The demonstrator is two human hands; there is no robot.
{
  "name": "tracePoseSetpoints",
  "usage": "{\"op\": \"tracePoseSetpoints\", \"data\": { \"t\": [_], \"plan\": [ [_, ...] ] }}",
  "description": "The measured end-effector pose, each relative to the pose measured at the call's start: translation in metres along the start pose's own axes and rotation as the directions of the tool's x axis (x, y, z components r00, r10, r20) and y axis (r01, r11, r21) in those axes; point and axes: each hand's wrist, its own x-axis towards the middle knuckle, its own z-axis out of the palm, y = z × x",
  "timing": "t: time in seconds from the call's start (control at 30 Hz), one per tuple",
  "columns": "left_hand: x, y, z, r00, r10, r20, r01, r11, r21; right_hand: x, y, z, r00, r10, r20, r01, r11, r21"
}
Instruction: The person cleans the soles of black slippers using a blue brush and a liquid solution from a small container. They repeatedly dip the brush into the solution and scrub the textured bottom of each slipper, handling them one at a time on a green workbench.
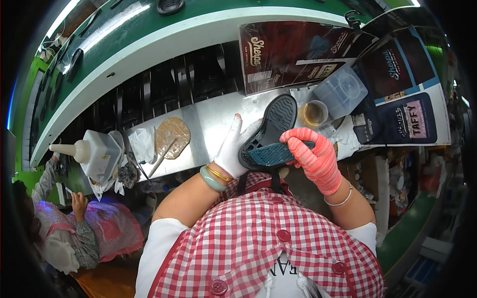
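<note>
A black shoe sole (278, 121) with wavy ridges and an open honeycomb patch is held tilted in front of my chest. My left hand (231, 154), in a white glove, grips its left edge; the thumb points up and the other fingers are partly hidden behind it. Across the sole's lower part lies a teal textured piece (271, 155) with a dark rim; whether it is joined to the sole I cannot tell. My right hand (314, 156), in a pink striped glove, is closed with its fingers pinching that piece's dark right end.
Beyond the metal ledge (198, 124) runs a green conveyor belt (208, 11). Left are a white nozzle bottle (97, 154) and a brown plastic-wrapped disc (172, 138) with a stick. Right stand a cup of amber liquid (313, 113), a clear tub (342, 92) and printed cardboard (293, 57). Another person (89, 228) works at left.
</note>
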Motion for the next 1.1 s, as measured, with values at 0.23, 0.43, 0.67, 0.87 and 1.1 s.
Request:
{"op": "tracePoseSetpoints", "data": {
  "t": [0.23,0.43,0.67,0.87,1.1],
  "plan": [
    [0.004,0.006,-0.005,0.963,-0.268,0.017,0.257,0.94,0.223,0.021,-0.013,-0.011,0.957,0.242,0.159,-0.232,0.97,-0.077],
    [0.011,0.014,-0.017,0.89,-0.456,-0.007,0.442,0.859,0.258,0.038,-0.029,-0.008,0.913,0.326,0.245,-0.301,0.944,-0.137],
    [0.022,0.021,-0.025,0.823,-0.566,-0.047,0.551,0.776,0.307,0.05,-0.028,-0.008,0.906,0.231,0.355,-0.164,0.964,-0.21],
    [0.021,0.029,-0.026,0.836,-0.548,-0.037,0.491,0.715,0.498,0.056,-0.03,-0.003,0.874,0.365,0.32,-0.336,0.931,-0.146],
    [0.023,0.034,-0.031,0.772,-0.635,-0.001,0.551,0.668,0.5,0.055,-0.02,-0.021,0.854,0.393,0.342,-0.34,0.918,-0.206]
  ]
}}
